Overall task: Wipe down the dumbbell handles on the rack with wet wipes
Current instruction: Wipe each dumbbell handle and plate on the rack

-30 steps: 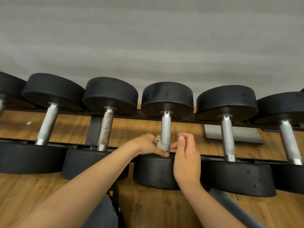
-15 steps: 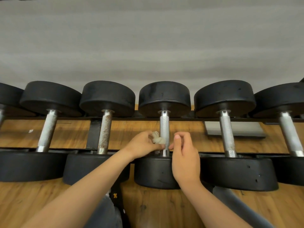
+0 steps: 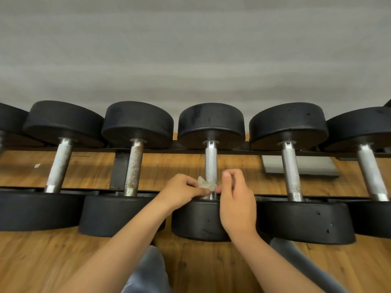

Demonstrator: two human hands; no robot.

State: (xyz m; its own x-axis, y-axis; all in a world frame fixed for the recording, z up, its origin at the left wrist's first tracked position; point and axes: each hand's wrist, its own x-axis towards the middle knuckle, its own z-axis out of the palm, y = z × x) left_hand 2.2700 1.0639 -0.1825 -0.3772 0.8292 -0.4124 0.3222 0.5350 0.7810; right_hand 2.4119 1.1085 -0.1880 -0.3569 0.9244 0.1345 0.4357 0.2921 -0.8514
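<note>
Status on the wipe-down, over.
Left grip pinches wet wipe against middle handle, near end. Right grip curled at wipe's other side, hold unclear. Nothing in the way.

1. A rack (image 3: 120, 170) runs left to right across the floor (image 3: 211, 267), with a wall (image 3: 190, 49) behind it.
2. Dumbbells lie side by side on the rack. Their handles bridge its two rails, with one end toward the wall and one toward the person.
3. The middle dumbbell (image 3: 211, 127) has two full neighbours on each side.
4. A wipe (image 3: 204, 185) sits against the near end of its handle (image 3: 211, 163), on the left side.
5. The left hand (image 3: 179, 191) is left of that handle and pinches the wipe.
6. The right hand (image 3: 237, 199) is just right of the handle, with a fingertip at the wipe's edge.
7. A flat slab (image 3: 306, 168) lies on the floor under the rack, right of the middle.
8. A leg (image 3: 148, 271) is in front, between the forearms.
</note>
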